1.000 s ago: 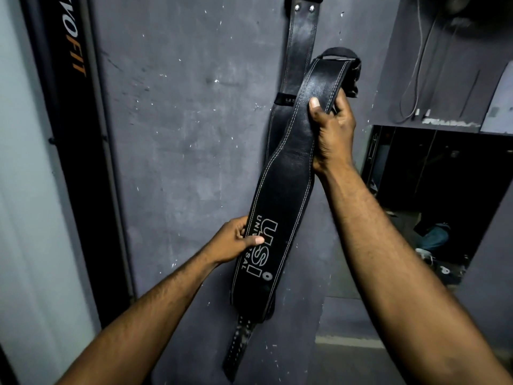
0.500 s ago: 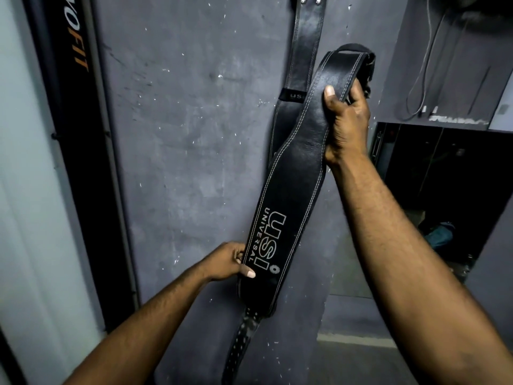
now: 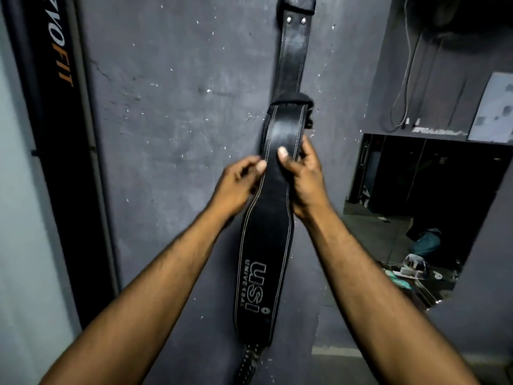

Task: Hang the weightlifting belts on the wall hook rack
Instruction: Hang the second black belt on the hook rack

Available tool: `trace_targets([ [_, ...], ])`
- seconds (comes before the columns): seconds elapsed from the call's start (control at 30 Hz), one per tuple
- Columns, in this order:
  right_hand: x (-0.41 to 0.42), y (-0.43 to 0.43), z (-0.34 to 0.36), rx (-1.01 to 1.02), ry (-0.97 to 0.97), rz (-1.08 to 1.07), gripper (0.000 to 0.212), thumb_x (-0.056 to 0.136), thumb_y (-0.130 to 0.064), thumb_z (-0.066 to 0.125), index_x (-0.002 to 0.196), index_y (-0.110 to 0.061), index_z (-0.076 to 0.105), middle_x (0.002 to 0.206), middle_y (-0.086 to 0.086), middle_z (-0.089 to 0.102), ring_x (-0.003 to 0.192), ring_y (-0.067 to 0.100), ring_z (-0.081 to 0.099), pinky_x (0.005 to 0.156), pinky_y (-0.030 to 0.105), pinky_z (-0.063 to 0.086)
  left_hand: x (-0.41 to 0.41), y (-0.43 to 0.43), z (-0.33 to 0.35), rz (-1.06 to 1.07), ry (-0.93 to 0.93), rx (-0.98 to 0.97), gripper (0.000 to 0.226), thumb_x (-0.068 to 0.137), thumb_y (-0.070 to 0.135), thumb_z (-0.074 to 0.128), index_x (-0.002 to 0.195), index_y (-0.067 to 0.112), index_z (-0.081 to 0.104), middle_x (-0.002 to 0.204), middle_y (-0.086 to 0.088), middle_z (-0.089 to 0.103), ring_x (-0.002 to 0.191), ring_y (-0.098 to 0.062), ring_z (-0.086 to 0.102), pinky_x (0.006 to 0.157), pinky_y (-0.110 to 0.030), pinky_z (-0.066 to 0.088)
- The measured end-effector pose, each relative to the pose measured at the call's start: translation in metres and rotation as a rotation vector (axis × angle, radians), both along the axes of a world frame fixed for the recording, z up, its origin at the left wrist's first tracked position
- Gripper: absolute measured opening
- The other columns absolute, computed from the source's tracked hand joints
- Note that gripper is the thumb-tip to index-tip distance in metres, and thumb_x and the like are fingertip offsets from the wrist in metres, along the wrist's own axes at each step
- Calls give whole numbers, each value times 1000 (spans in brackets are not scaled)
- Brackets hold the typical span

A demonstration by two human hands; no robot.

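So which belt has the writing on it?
The front belt, gripped by the right hand, reads USI UNIVERSAL; the hanging belt behind it shows rivets, no writing.

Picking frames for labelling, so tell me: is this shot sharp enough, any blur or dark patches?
Head view: dim overall; left hand motion-blurred; right hand and belt lettering fairly sharp; the dark area at right shows little detail; the wide-angle lens bends the banner at left.

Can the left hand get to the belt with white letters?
Probably yes: the left hand is right beside the belt, nothing between them; the right hand grips its other edge.
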State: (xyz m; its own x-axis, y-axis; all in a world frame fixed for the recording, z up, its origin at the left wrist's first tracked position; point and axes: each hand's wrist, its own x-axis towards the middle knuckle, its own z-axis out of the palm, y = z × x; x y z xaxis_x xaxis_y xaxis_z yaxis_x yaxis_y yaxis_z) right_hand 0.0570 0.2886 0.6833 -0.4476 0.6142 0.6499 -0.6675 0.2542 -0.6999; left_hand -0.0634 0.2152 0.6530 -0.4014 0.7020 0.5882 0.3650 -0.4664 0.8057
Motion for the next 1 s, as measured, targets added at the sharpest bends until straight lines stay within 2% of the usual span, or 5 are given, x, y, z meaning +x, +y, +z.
trace_targets([
  [0.23, 7, -7, -46, 75, -337, 119, 54, 93, 8, 58, 142, -14, 49, 123, 4, 69, 111, 18, 66, 97, 31, 55, -24, 3, 89, -112, -560, -58, 15, 95, 17, 63, 102, 4, 64, 71, -7, 71, 58, -13, 68, 49, -26, 57],
  [0.4, 9, -2, -28, 96, -477, -19, 43, 94, 1, 60, 130, -21, 51, 121, 9, 64, 94, 8, 64, 70, 19, 52, -28, 15, 66, -3, -407, 35, 16, 92, -2, 61, 97, 13, 64, 81, -2, 67, 64, -8, 64, 55, -18, 52],
  [0.63, -11, -5, 18, 282, -304, -327, 82, 92, 8, 58, 154, -36, 26, 135, -12, 54, 100, -5, 66, 86, 27, 56, -21, 17, 50, 232, -147, 156, 41, 77, 13, 73, 109, 37, 62, 113, 7, 68, 92, -30, 71, 85, -48, 60],
  [0.83, -28, -10, 22, 267, -181, -423, 63, 87, 2, 60, 136, -29, 36, 137, 5, 54, 115, 20, 63, 87, 33, 58, -29, 3, 53, 274, 6, 300, 49, 80, 4, 71, 123, 20, 54, 121, 11, 65, 53, 3, 51, 58, -13, 44],
  [1.0, -36, -8, 18, 314, -194, -413, 66, 89, 15, 55, 141, -21, 36, 141, 3, 52, 93, -4, 64, 81, 25, 58, -48, 4, 55, 154, 87, 222, 63, 84, 5, 70, 135, 35, 46, 115, 2, 66, 59, -6, 43, 59, -21, 43],
])
